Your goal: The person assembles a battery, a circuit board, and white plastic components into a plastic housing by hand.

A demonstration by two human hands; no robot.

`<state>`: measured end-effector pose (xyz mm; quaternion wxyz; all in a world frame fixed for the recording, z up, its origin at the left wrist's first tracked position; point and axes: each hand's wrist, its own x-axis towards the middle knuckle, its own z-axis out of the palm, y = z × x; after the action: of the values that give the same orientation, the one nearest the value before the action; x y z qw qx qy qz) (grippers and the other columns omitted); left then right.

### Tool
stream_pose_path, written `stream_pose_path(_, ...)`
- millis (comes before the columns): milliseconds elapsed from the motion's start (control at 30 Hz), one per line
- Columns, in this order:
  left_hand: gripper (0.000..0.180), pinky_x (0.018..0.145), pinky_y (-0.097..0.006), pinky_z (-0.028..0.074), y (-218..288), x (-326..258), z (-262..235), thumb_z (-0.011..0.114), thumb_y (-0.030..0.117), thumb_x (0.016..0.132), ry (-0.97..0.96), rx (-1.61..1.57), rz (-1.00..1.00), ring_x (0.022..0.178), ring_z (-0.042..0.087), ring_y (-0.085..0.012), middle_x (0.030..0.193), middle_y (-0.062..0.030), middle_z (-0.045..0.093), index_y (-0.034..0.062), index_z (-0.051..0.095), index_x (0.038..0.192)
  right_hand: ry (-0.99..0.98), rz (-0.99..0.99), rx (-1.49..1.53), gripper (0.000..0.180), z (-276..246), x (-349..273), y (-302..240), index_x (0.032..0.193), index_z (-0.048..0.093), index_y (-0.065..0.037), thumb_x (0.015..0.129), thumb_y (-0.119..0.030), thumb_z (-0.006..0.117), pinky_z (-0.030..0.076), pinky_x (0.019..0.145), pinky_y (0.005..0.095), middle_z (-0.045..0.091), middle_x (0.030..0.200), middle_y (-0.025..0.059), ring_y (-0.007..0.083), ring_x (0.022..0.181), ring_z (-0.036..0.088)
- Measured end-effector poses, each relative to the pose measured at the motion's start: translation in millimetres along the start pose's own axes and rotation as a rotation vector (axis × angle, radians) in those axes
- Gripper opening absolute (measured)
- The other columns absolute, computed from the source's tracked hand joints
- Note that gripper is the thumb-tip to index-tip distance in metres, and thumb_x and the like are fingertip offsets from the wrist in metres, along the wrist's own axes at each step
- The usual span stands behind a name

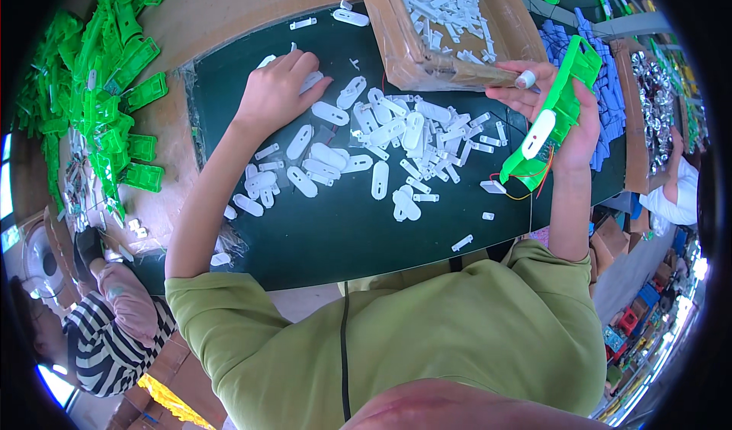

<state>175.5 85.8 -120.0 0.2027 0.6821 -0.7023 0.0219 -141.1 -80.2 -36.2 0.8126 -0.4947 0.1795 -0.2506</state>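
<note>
Dark tabletop (pixel 335 232) carries scattered white caps (pixel 328 155); the left hand (pixel 278 91) reaches out, fingers curled on one, while the right hand (pixel 568 117), raised, grips a green housing (pixel 560 102).

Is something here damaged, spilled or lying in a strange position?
Mostly loose order. The brown cardboard box of small white plastic pieces has a torn, sagging front wall. Red and yellow wires hang loose from the green plastic housing in the right hand.

Dark mat (pixel 343 232): near strip bare, passable; centre cluttered with white oval parts (pixel 358 152); cardboard box (pixel 427 41) blocks far right.
</note>
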Motion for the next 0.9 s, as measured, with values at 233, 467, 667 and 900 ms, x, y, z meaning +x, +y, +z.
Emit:
stream_pose_path(233,0.025,0.054,-0.021,0.042,-16.2,5.3,-17.0,0.055,0.028,0.091,0.131,-0.805,-0.604,0.062,0.046,-0.0052,0.068,-0.0005,0.052,0.0041,0.053,0.089,-0.082,0.017,-0.153,0.053,0.7,5.2,9.0,0.098,0.053,0.008,0.09,-0.04,0.031,0.04,0.093,0.0498,0.052,0.115,0.0288,0.0415,0.097,0.058)
stream_pose_path(467,0.03,0.045,-0.02,0.023,-34.8,-20.9,-74.2,0.044,0.036,0.095,-0.17,-1.206,-0.684,0.053,0.028,-0.0024,0.06,0.0069,0.034,0.0086,0.051,0.086,-0.058,0.018,-0.134,0.051,2.2,-0.1,9.2,0.101,0.053,0.009,0.091,-0.036,0.03,0.042,0.092,0.0494,0.052,0.114,0.0286,0.0391,0.1,0.057)
stream_pose_path(667,0.043,0.078,-0.033,0.048,-145.0,-83.4,-208.5,0.047,0.042,0.09,0.209,-0.125,-0.905,0.092,0.059,-0.0196,0.11,-0.0055,0.059,0.0121,0.056,0.119,-0.039,0.036,-0.185,0.05,2.6,0.5,7.4,0.1,0.053,0.008,0.091,-0.036,0.03,0.042,0.091,0.0496,0.052,0.115,0.0281,0.0408,0.098,0.057)
stream_pose_path(900,0.05,0.089,-0.042,0.045,-240.7,-102.7,-231.9,0.045,0.048,0.09,0.041,1.239,-0.874,0.107,0.054,-0.0373,0.126,-0.0156,0.051,0.019,0.046,0.13,-0.004,0.05,-0.225,0.05,3.3,-1.1,8.6,0.096,0.053,0.006,0.09,-0.039,0.03,0.042,0.091,0.0515,0.053,0.113,0.0267,0.0381,0.102,0.056)
